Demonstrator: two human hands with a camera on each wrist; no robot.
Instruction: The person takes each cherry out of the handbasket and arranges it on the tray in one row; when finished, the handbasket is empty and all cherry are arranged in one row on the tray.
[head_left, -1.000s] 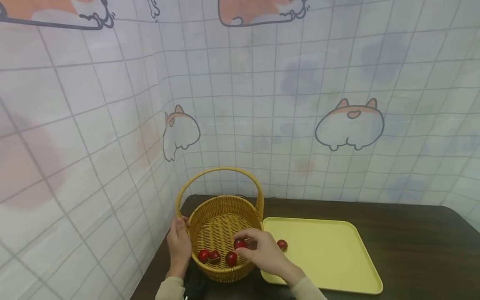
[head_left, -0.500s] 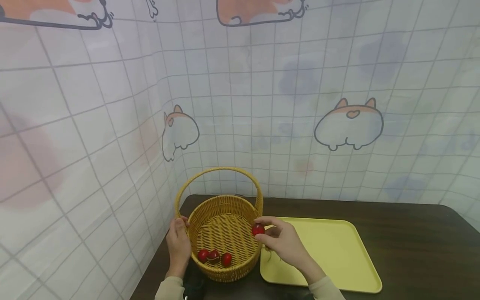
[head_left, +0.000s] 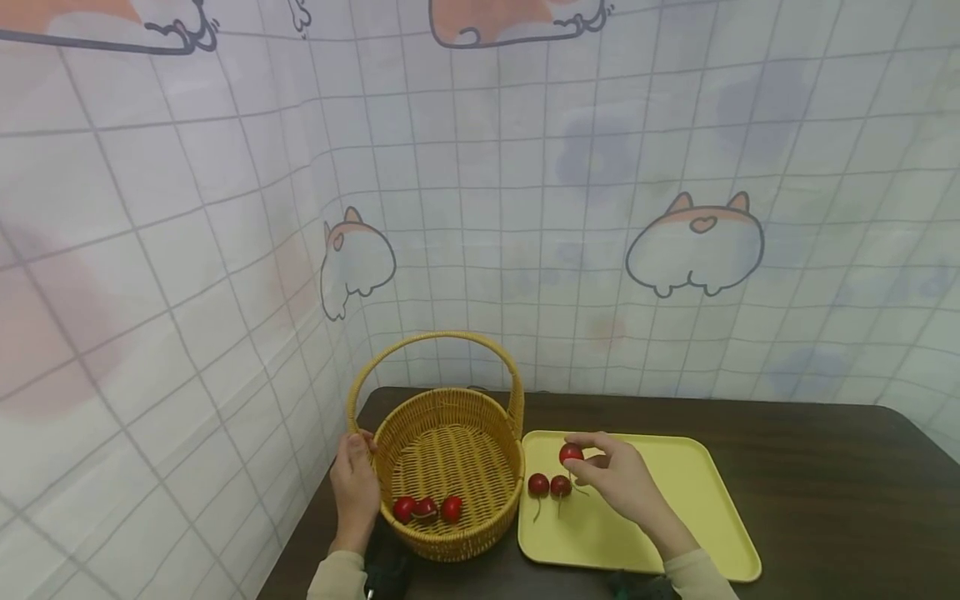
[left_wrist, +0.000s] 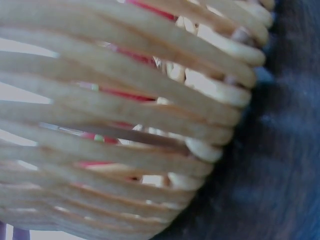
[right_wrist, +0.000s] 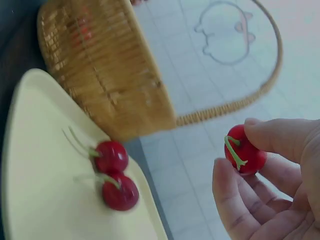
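Moved since the earlier frame: right hand (head_left: 618,475) and its cherry (head_left: 572,453), shifted from the 3 o'clock rim of the basket (head_left: 453,546) to above the yellow tray (head_left: 705,533). Nearest, pale sleeves (head_left: 337,575) are seen at 7 and 5 o'clock of the head view. Basket is gripped by the left hand (head_left: 354,479) at its 9 o'clock side, by the foot of the handle (head_left: 450,335). Three cherries (head_left: 425,507) are left inside, spread from 6 to 8 o'clock. Basket weave is shown blurred in the left wrist view, red glimpsed through gaps. Tray is set at the basket's 3 o'clock, with two cherries (head_left: 538,485) laid just beside each other at its 9 o'clock side, stems pointed to 6 o'clock. Held cherry is pinched between right thumb and fingers, kept apart from those, over the tray's 10 o'clock part; green stem (right_wrist: 233,152) shown. Everything is carried by a dark table (head_left: 847,475). Farthest, gridded wall covering (head_left: 540,208) is seen, printed with dog drawings (head_left: 693,250).
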